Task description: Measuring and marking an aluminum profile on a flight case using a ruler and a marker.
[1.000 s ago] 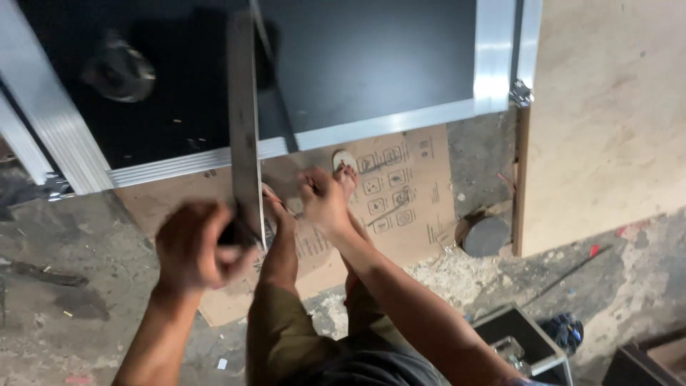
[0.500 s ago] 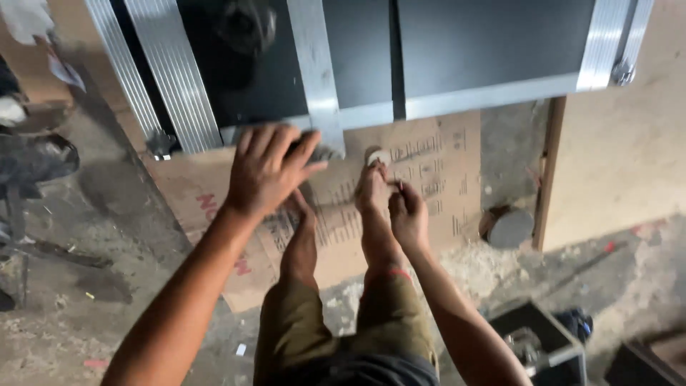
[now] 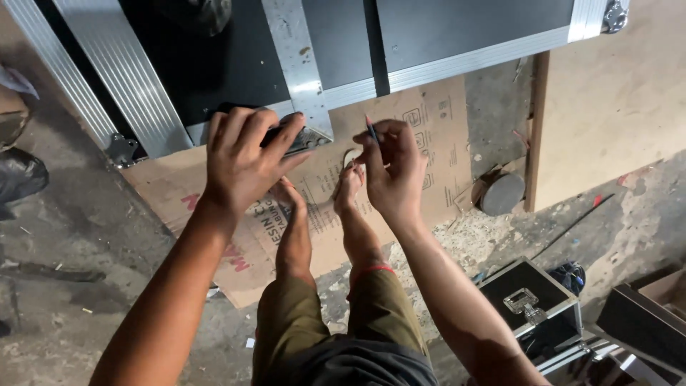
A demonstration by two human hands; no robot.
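While the camera looks straight down, the far left shows a ribbed metal rail (image 3: 107, 86) running diagonally along the edge of a black panel (image 3: 214, 71). Next over, the left hand (image 3: 246, 161) is spread flat with fingers apart, pressing down on a metal square (image 3: 300, 136) at the panel's lower edge; the square's long blade runs up across the black surface. Something dark sits under the palm, maybe the square's handle, hard to tell. Below that, a sheet of cardboard (image 3: 186, 193) lies on the rough concrete floor (image 3: 71, 250), and the person's two bare feet (image 3: 348, 182) rest on it between the arms. Just right of the square, the right hand (image 3: 393, 171) is pinched shut on a pencil (image 3: 371, 129), tip pointing up near the panel's metal edge strip (image 3: 457, 61). Farther right there's a small round tin (image 3: 504, 193) beside a plywood board (image 3: 607, 100), and a black case (image 3: 532, 304) with a metal latch at bottom right.
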